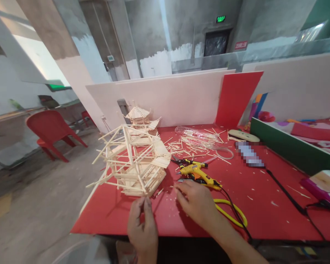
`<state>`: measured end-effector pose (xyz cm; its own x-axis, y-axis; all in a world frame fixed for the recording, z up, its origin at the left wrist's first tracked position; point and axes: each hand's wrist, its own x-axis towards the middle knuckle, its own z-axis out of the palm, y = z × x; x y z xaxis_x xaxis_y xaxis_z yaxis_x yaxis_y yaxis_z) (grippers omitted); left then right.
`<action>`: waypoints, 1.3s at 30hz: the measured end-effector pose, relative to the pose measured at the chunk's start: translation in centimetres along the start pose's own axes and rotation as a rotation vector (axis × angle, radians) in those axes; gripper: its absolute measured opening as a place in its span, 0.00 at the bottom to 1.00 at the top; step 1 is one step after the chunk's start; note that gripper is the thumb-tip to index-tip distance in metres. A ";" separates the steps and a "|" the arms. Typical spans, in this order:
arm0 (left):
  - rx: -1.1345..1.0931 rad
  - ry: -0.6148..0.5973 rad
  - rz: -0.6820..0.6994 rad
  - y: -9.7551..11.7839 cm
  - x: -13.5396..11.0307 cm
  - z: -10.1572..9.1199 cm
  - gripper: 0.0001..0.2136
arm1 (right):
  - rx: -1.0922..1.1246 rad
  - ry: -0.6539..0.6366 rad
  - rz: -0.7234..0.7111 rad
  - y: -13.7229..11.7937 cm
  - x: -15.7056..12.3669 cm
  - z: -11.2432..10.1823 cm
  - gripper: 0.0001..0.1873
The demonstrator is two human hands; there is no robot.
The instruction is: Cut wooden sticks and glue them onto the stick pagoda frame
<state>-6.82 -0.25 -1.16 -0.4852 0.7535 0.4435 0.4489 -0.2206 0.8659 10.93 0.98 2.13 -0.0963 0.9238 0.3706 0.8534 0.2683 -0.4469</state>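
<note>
My left hand is at the table's front edge, thumb and forefinger pressed together. Their tips meet at the near lower corner of a model pavilion frame built from thin wooden sticks; whether they grip it or something small is unclear. My right hand hovers over the red table, fingers curled with the tips close together. Anything between them is too small to make out. Just beyond it lie a yellow hot glue gun and yellow-and-black cutting pliers, partly overlapping.
Loose wooden sticks are scattered behind the tools, beside a clear plastic sleeve. A smaller finished stick pavilion stands at the back. A yellow handle loop and black cords cross the right side. A green-edged board borders the far right.
</note>
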 end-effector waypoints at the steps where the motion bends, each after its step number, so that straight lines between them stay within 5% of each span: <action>1: -0.016 -0.045 -0.010 0.1 -0.4 0.4 0.11 | -0.028 0.014 0.033 0.9 0.0 -0.7 0.12; 6: -0.025 -0.198 0.057 0.6 -1.5 2.3 0.09 | -0.172 0.025 0.167 5.9 0.5 -4.0 0.14; 11: -0.063 -0.287 0.025 1.8 -1.6 3.9 0.09 | -0.296 -0.129 0.166 10.4 3.8 -5.7 0.12; 14: -0.063 -0.297 -0.030 2.8 -1.4 4.3 0.10 | -0.380 -0.221 0.144 12.6 7.1 -5.3 0.11; 22: -0.051 -0.227 0.139 4.3 -0.2 3.2 0.08 | -0.525 -0.481 0.048 16.0 13.3 -1.6 0.18; 29: -0.114 -0.195 0.032 4.9 0.0 2.5 0.06 | -0.511 -0.474 -0.073 16.6 13.8 -1.1 0.17; 34: -0.278 -0.247 -0.303 5.0 -0.1 3.2 0.10 | -0.375 -0.264 -0.128 15.1 12.3 -4.7 0.11; 39: -0.484 -0.334 -0.588 5.7 0.2 4.2 0.15 | -0.049 -0.061 -0.229 9.7 8.1 -8.2 0.14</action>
<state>-1.24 1.24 2.96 -0.2578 0.9562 -0.1383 -0.2177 0.0820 0.9726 22.63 8.78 7.47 -0.3197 0.8554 0.4076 0.8293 0.4607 -0.3163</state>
